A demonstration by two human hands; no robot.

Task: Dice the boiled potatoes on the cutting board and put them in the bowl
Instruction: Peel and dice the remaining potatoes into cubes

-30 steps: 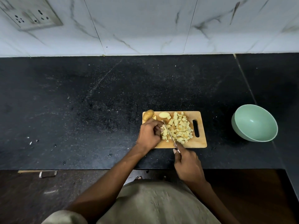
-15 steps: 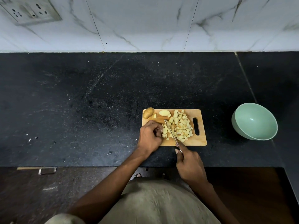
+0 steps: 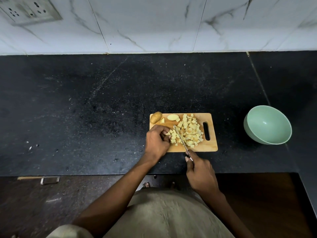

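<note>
On the speckled black stone counter (image 3: 85,103), under a white marbled tile wall (image 3: 154,23), both forearms reach forward from the body. The left hand (image 3: 157,140) arches over the near left part of the wooden cutting board (image 3: 211,146), fingers curled onto the potato pieces beside the blade. The right hand (image 3: 200,174) is wrapped round the handle of a slim knife (image 3: 180,137), whose steel blade slants across the board through the pale yellow potato cubes (image 3: 189,133). A smooth mint-green bowl (image 3: 267,124), round and tilted, sits well apart to the right. A small unpeeled potato (image 3: 155,117) lies at the board's far left corner, a peeled slice (image 3: 172,117) just beside it.
</note>
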